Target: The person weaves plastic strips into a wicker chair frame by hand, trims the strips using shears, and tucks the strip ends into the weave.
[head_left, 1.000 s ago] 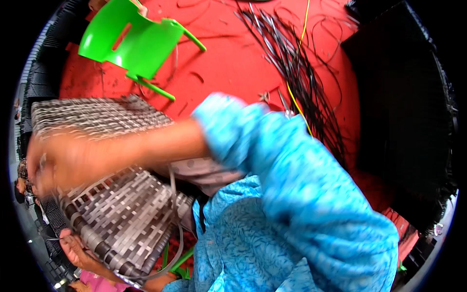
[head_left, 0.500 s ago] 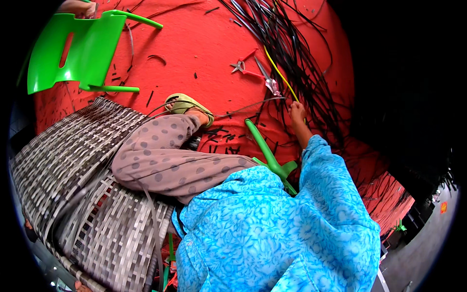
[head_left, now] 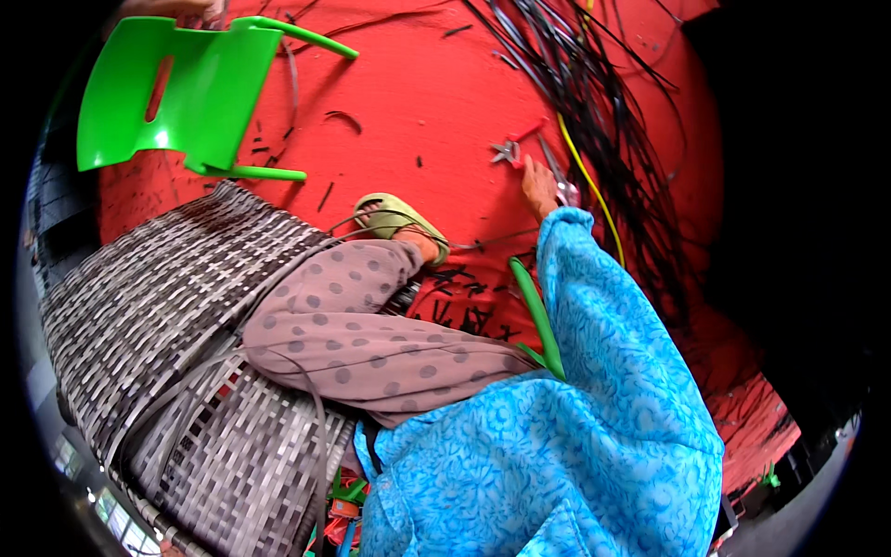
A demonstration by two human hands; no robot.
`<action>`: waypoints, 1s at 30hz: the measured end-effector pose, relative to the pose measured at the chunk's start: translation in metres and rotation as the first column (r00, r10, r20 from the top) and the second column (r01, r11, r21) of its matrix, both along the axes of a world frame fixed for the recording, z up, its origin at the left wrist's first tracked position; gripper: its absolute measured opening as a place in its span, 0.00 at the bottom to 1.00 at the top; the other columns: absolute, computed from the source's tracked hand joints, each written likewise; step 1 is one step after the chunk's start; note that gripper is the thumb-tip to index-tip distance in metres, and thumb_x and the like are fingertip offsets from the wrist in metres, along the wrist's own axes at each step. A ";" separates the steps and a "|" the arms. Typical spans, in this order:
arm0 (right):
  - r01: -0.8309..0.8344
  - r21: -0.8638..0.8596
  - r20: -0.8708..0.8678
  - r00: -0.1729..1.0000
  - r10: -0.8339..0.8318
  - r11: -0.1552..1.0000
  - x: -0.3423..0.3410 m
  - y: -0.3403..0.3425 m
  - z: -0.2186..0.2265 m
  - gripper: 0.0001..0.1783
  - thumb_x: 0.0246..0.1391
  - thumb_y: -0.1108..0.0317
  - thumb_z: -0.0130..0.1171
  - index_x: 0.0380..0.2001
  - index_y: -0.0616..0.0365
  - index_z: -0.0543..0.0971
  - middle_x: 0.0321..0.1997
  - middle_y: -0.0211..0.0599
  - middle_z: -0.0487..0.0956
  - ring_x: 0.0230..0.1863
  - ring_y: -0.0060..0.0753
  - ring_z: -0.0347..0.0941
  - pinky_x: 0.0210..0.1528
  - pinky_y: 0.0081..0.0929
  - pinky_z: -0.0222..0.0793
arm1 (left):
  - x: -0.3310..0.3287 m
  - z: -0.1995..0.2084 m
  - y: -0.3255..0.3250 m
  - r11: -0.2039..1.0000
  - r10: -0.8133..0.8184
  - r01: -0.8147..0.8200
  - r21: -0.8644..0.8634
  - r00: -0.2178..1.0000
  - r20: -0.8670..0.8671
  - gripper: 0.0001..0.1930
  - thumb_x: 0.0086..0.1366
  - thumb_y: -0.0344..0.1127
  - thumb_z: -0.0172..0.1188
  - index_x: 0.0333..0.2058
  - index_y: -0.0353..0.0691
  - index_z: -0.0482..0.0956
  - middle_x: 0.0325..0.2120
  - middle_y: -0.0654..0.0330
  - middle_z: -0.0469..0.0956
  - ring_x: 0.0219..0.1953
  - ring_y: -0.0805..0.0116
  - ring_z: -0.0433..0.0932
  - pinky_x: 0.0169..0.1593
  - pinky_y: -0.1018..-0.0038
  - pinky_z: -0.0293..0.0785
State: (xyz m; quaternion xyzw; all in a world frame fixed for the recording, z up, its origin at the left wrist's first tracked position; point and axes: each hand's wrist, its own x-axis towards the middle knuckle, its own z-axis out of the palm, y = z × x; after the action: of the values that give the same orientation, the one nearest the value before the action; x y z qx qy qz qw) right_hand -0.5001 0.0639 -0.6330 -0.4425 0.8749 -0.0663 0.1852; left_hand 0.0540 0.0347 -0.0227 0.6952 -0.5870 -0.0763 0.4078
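Note:
My right hand (head_left: 539, 188) reaches over the red floor covering, its fingers stretched toward red-handled cutters (head_left: 507, 151). The fingertips meet or overlap one handle; a grip on it does not show. Close beside the hand lies a long-bladed pair of scissors (head_left: 568, 193), partly covered by my wrist. A yellow strip (head_left: 592, 176) curves past on the right, apart from the hand. A woven grey-and-brown piece (head_left: 176, 269) of flat strips leans at my left against my leg, with loose strip ends trailing from it. My left hand cannot be made out.
A bundle of long black strips (head_left: 622, 139) runs down the right side. A green chair (head_left: 209, 79) stands at the far left, with another person's hand (head_left: 172, 7) behind it. Short black offcuts (head_left: 455, 302) litter the floor near my sandal (head_left: 394, 215). A green chair arm (head_left: 534, 306) juts beside me.
My right hand has let go of the yellow strip and moved left to the red-handled cutters. The whole view has shifted slightly.

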 end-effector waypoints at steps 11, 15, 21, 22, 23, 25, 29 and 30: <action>0.092 -0.447 0.555 0.809 0.195 0.890 0.090 0.010 0.058 0.16 0.42 0.59 0.58 0.29 0.62 0.73 0.48 0.47 0.65 0.47 0.47 0.62 0.47 0.38 0.59 | 0.034 0.013 0.045 0.997 -0.075 0.073 -0.019 0.979 -0.191 0.08 0.63 0.32 0.47 0.33 0.32 0.69 0.31 0.55 0.70 0.32 0.72 0.70 0.39 0.78 0.65; -0.063 -0.431 0.883 0.179 0.435 0.900 0.106 -0.041 0.238 0.19 0.47 0.56 0.56 0.33 0.62 0.75 0.60 0.43 0.57 0.61 0.41 0.50 0.56 0.37 0.50 | 0.045 0.014 0.073 0.993 -0.114 0.104 -0.056 0.963 -0.242 0.08 0.63 0.32 0.47 0.33 0.32 0.69 0.33 0.54 0.71 0.33 0.71 0.71 0.40 0.77 0.67; -0.249 -0.635 0.727 -0.515 0.455 0.732 0.144 -0.069 0.324 0.17 0.47 0.64 0.55 0.41 0.60 0.74 0.64 0.40 0.51 0.65 0.36 0.41 0.62 0.35 0.40 | 0.041 -0.001 0.065 0.962 -0.272 0.252 -0.104 0.891 -0.363 0.07 0.62 0.32 0.47 0.33 0.32 0.69 0.35 0.51 0.73 0.35 0.69 0.73 0.42 0.75 0.69; -0.301 -0.656 0.719 -0.526 0.453 0.692 0.162 -0.076 0.329 0.15 0.47 0.65 0.55 0.39 0.60 0.75 0.63 0.41 0.52 0.65 0.37 0.42 0.62 0.35 0.40 | 0.040 -0.005 0.066 0.953 -0.301 0.282 -0.106 0.875 -0.380 0.07 0.62 0.31 0.47 0.32 0.32 0.69 0.35 0.51 0.73 0.35 0.69 0.73 0.42 0.75 0.69; -0.347 -0.675 0.713 -0.536 0.453 0.651 0.180 -0.080 0.337 0.14 0.46 0.67 0.55 0.38 0.59 0.75 0.63 0.41 0.52 0.65 0.37 0.42 0.62 0.35 0.40 | 0.034 -0.002 0.064 0.944 -0.328 0.315 -0.098 0.870 -0.368 0.06 0.62 0.30 0.48 0.31 0.32 0.68 0.39 0.47 0.72 0.37 0.66 0.74 0.44 0.73 0.69; -0.388 -0.659 0.724 -0.557 0.406 0.644 0.209 -0.081 0.343 0.13 0.44 0.71 0.56 0.37 0.57 0.75 0.62 0.39 0.54 0.64 0.37 0.44 0.61 0.35 0.41 | 0.003 -0.006 0.055 0.933 -0.361 0.316 -0.174 0.812 -0.459 0.05 0.61 0.29 0.48 0.32 0.32 0.69 0.40 0.47 0.72 0.38 0.65 0.74 0.44 0.73 0.69; -0.428 -0.680 0.729 -0.475 0.493 0.595 0.230 -0.079 0.342 0.17 0.42 0.67 0.61 0.40 0.52 0.76 0.63 0.40 0.53 0.65 0.41 0.43 0.62 0.37 0.41 | -0.017 -0.007 0.051 0.982 -0.147 0.104 -0.161 0.945 -0.291 0.03 0.56 0.26 0.52 0.26 0.35 0.73 0.23 0.64 0.71 0.25 0.80 0.66 0.31 0.85 0.60; -0.519 -0.825 0.431 -0.325 0.842 0.222 0.237 -0.083 0.339 0.18 0.42 0.64 0.62 0.41 0.49 0.76 0.62 0.40 0.53 0.64 0.43 0.44 0.61 0.38 0.42 | -0.023 -0.001 0.049 0.981 -0.143 0.109 -0.160 0.964 -0.223 0.03 0.56 0.27 0.53 0.26 0.35 0.74 0.22 0.66 0.71 0.23 0.82 0.64 0.29 0.86 0.58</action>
State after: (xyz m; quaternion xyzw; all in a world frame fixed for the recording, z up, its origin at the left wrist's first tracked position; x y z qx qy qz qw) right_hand -0.2628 -0.0196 -0.2937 -0.7700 0.1127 -0.2952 0.5543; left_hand 0.0312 0.0838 -0.0241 0.6107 -0.5820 -0.1403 0.5183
